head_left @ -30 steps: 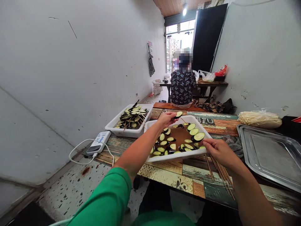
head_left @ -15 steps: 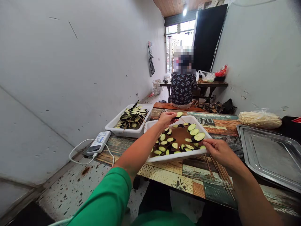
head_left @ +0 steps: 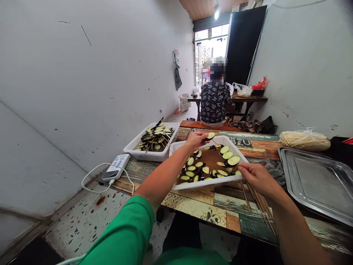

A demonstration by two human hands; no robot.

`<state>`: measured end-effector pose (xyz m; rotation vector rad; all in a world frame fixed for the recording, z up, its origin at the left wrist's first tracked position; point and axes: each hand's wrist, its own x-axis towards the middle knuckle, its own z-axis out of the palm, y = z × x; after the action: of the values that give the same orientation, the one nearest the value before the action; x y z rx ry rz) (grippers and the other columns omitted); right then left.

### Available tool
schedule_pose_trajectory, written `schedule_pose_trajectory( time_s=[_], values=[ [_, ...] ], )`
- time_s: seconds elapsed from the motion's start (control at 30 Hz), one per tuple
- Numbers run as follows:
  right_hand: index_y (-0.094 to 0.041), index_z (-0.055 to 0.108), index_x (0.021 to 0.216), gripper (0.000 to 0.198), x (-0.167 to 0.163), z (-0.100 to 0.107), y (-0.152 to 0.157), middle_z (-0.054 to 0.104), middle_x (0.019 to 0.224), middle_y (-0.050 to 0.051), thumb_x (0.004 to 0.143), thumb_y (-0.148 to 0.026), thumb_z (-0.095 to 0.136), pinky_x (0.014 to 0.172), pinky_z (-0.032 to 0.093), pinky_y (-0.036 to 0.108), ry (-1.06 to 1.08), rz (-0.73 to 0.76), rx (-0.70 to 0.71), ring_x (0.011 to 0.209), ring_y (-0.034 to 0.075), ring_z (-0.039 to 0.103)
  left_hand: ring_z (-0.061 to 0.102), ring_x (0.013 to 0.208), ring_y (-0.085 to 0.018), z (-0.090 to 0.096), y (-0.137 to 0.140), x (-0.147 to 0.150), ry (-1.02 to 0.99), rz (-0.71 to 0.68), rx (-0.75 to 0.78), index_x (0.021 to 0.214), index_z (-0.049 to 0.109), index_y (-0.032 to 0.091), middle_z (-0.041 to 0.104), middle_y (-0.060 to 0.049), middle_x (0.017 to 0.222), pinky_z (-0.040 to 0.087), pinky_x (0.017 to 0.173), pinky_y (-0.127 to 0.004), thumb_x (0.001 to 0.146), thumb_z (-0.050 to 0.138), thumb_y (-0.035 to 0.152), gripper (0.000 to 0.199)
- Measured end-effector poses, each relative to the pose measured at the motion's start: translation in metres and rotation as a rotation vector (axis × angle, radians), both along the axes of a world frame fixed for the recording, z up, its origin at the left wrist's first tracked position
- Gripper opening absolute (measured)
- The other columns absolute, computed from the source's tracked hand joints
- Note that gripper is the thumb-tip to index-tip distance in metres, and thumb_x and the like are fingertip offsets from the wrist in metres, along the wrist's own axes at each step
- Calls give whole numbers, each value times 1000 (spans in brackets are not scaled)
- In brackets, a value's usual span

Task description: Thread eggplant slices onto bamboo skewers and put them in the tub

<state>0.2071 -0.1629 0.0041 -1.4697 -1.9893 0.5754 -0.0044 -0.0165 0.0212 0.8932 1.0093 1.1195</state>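
My left hand pinches an eggplant slice with dark skin and pale flesh over the far rim of a white tub. My right hand grips a bamboo skewer near the tub's right corner. Several eggplant slices are threaded on this skewer, which slants away to the left. Its far end reaches up to the slice in my left hand; whether it pierces that slice I cannot tell. Loose eggplant slices float in the tub's brownish water.
Bare skewers lie below my right hand. A second white tub holds skewered eggplant. A power strip with a cable sits at left. Metal trays and bagged enoki mushrooms lie at right. A person sits ahead.
Both hands keep nearly the same places and grips. A few floating slices have drifted slightly in the water.
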Motion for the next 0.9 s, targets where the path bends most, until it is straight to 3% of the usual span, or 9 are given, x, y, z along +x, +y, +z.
schedule_pose_trajectory(
  time_s=[0.23,0.53,0.7,0.9],
  values=[
    [-15,72,80,39,0,-2,2,61,58,1,83,-38,40,51,37,24,10,-16,28,54,15,51,60,47,-9,2,-2,2,-13,3,-21,70,56,9,59,-2,56,43,47,-17,78,63,7,10],
    [-14,70,76,38,-2,-3,3,58,57,1,82,-37,40,52,36,24,22,-32,51,54,14,50,61,49,-10,0,-4,5,-16,-33,-15,67,58,7,60,-4,58,43,49,-18,74,67,7,12],
    [-13,69,76,40,-6,-2,2,50,49,-1,81,-38,38,48,32,24,41,-32,41,48,13,43,61,50,-10,2,-9,11,-8,-55,-25,65,57,8,60,-3,58,44,49,-18,72,70,8,14],
    [-14,70,77,37,-6,-1,1,60,58,2,82,-36,40,51,36,23,27,-39,91,54,14,50,59,48,-8,3,-9,14,11,5,4,68,61,8,61,-3,58,44,49,-18,72,69,7,9]
  ],
)
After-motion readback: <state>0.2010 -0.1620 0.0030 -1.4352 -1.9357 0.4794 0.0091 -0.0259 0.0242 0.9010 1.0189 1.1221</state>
